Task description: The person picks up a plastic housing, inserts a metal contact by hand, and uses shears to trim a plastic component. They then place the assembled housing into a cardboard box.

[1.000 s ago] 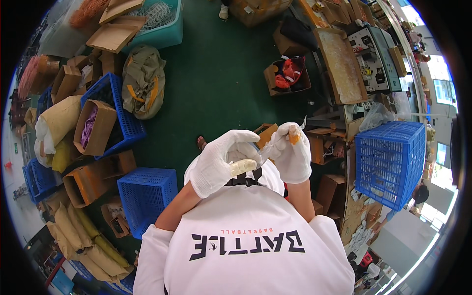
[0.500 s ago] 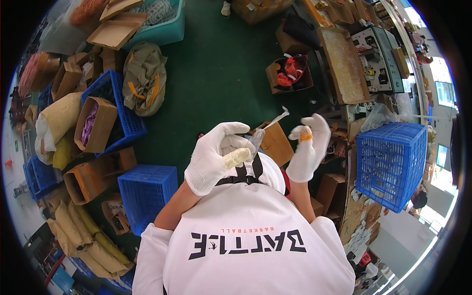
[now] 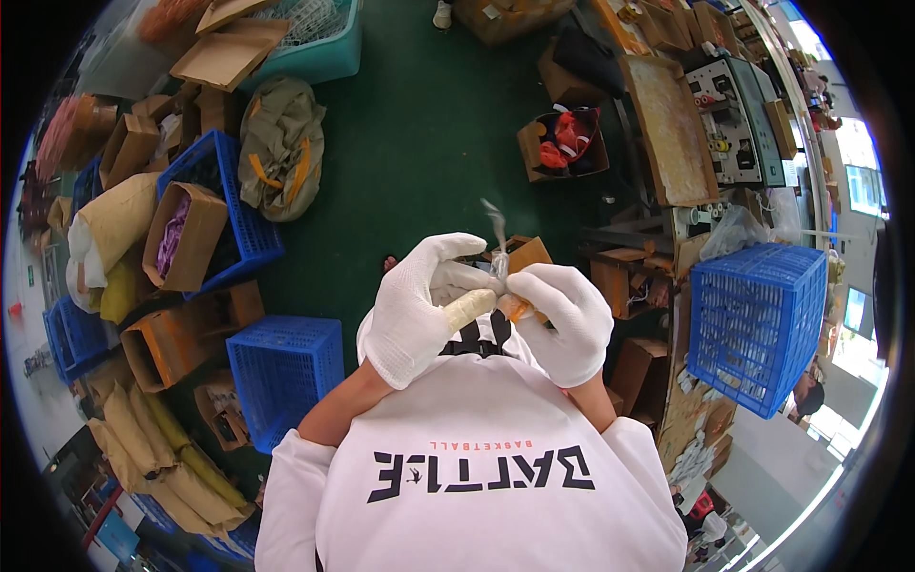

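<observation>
Both hands wear white knitted gloves. A small clear plastic bag [image 3: 499,266] stands up between my fingertips in front of my chest, its thin twisted end pointing away from me. My left hand [image 3: 412,310] grips it from the left, thumb wrapped in cream tape. From the right, my right hand [image 3: 564,319] pinches at the bag's lower part, with orange-brown tape on its thumb. The fingers mostly cover this lower part, so whatever is inside the bag cannot be made out.
At left stand a blue crate [image 3: 286,377], a carton with purple material [image 3: 181,238] and a grey-green sack [image 3: 282,151]. To the right, another blue crate [image 3: 758,324] rests by a workbench with a machine [image 3: 732,124]. A carton of red items [image 3: 562,143] sits on the green floor [image 3: 410,124].
My right hand has moved left from apart and closed at the bag beside my left hand. The bag's twisted end, earlier leaning right, now points nearly straight away.
</observation>
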{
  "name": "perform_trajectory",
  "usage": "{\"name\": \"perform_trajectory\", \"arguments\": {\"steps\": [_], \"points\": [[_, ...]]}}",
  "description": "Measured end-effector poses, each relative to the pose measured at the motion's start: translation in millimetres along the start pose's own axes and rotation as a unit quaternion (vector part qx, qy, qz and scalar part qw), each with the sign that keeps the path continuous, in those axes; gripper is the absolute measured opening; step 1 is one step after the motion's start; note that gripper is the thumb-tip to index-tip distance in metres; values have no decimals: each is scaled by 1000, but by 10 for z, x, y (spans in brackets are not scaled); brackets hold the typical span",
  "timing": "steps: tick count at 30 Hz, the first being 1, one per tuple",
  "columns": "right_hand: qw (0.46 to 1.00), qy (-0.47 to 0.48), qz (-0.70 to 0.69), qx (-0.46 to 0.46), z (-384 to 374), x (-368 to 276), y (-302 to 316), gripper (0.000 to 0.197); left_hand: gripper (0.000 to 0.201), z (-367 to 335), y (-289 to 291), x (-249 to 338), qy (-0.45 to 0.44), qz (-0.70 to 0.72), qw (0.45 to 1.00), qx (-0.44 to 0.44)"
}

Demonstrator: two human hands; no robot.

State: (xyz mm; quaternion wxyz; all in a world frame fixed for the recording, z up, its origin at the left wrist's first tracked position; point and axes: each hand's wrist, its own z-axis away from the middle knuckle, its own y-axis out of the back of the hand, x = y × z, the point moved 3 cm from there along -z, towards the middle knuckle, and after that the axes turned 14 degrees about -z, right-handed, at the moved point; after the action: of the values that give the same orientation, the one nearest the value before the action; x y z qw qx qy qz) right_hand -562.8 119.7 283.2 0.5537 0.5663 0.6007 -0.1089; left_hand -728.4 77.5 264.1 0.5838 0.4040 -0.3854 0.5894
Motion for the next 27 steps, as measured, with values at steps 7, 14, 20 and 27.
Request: {"name": "perform_trajectory", "arguments": {"steps": [7, 14, 20, 27], "points": [[1000, -7, -18, -12, -42, 27, -31, 33, 44, -31, 23, -24, -14, -9, 1000, 7], [1000, -20, -16, 2, -94, 25, -65, 28, 44, -60, 22, -11, -6, -18, 1000, -1], [989, -79, -127, -21, -112, 163, -59, 25, 44, -90, 24, -19, -15, -19, 999, -21], [869, -256, -419, -61, 38, 408, -109, 6, 43, -121, 22, 9, 21, 18, 996, -79]]}}
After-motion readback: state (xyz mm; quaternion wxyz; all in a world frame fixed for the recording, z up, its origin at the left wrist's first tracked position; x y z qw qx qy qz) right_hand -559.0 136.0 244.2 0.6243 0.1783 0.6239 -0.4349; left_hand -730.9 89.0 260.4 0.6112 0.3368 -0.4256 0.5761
